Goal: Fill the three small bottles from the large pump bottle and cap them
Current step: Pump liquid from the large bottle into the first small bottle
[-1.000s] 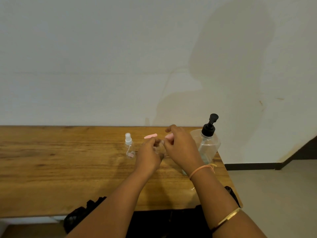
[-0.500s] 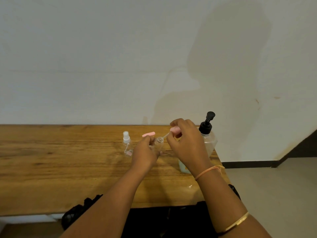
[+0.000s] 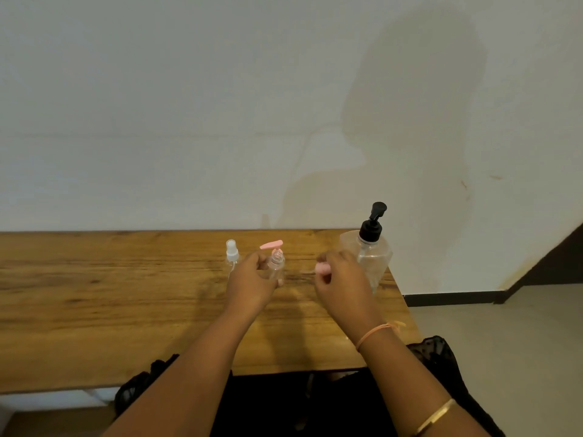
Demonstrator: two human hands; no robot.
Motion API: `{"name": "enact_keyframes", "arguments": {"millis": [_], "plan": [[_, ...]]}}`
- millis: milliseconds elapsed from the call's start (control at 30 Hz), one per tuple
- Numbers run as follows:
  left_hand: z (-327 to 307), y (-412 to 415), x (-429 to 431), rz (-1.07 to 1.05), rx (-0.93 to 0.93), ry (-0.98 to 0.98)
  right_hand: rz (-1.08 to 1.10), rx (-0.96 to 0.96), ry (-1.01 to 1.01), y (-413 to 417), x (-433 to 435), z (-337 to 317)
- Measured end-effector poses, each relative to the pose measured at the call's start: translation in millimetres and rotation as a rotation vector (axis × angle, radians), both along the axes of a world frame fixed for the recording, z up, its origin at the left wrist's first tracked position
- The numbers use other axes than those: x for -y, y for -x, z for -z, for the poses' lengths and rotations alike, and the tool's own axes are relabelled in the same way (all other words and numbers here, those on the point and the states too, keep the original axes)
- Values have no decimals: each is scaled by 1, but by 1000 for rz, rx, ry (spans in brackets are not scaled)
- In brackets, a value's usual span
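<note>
Fingers of the left hand point(image 3: 249, 279) curled round an uncapped small bottle point(image 3: 276, 263). The right hand point(image 3: 342, 280) pinched a pink cap point(image 3: 323, 269) well clear of the bottle's neck. Behind them stood a pink pump top point(image 3: 271, 246) and a spray bottle point(image 3: 232, 254). The large pump bottle point(image 3: 373, 250) stood rightmost on the wooden table point(image 3: 126, 294).

My left hand point(image 3: 252, 287) hides the base of the small clear plastic bottle point(image 3: 277, 262); my right hand point(image 3: 344, 287) half-covers the pink plastic cap point(image 3: 323, 269).
</note>
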State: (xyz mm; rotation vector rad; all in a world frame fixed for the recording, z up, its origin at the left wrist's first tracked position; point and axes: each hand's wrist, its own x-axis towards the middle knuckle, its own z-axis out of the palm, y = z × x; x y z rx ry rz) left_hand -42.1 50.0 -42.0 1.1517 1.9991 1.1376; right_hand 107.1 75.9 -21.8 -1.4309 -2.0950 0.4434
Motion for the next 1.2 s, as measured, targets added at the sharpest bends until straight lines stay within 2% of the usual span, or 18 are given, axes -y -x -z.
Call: {"name": "enact_keyframes", "arguments": {"millis": [133, 500, 933, 1100, 1200], "plan": [[0, -1, 2, 6, -23, 13, -27, 135, 157, 8, 2, 27], [1, -6, 5, 44, -35, 24, 18, 371, 331, 16, 4, 79], [1, -8, 5, 63, -55, 19, 63, 290, 334, 15, 3, 81], [0, -10, 8, 71, -68, 4, 81, 234, 353, 13, 3, 68], [-1, -11, 10, 83, -63, -38, 73, 195, 295, 12, 3, 50]]}}
